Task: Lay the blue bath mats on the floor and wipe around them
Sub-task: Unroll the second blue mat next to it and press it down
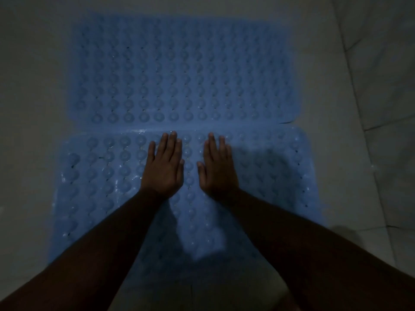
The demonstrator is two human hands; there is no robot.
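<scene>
Two blue mats flat on the pale floor [33,90], far mat [184,70] and near mat [89,180] meeting edge to edge. Pressed palm-down near the near mat's far edge: left hand [165,167] and right hand [217,168], fingers straight, close together, holding nothing.

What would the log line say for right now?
step: pressing near mat flat | left hand: open, palm down | right hand: same | far mat: laid | wiping: not begun

near mat [101,176] partly hidden under forearms, far mat [179,70] blurred, arms cut off at bottom edge
</scene>
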